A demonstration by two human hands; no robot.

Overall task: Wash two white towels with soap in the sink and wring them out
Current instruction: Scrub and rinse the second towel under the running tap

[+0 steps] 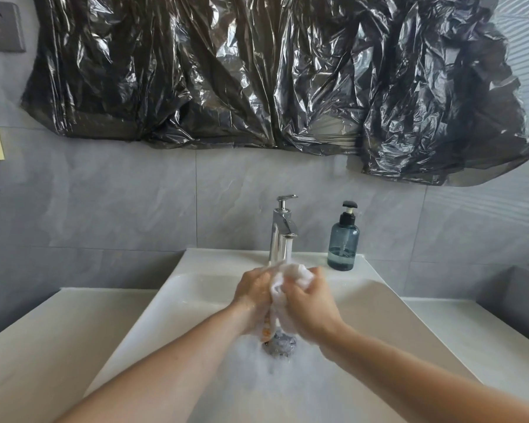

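Observation:
A bunched white towel is squeezed between both my hands above the white sink. My left hand grips its left side and my right hand curls round its right side. The towel's lower end hangs down between my wrists, where a small orange patch shows. Water runs from the chrome faucet onto the top of the towel. Foam lies in the basin around the metal drain. I see only this one towel.
A blue-grey pump soap bottle stands on the sink's back ledge, right of the faucet. Pale countertop extends on both sides. Black plastic sheeting covers the wall above. A wall socket sits at the top left.

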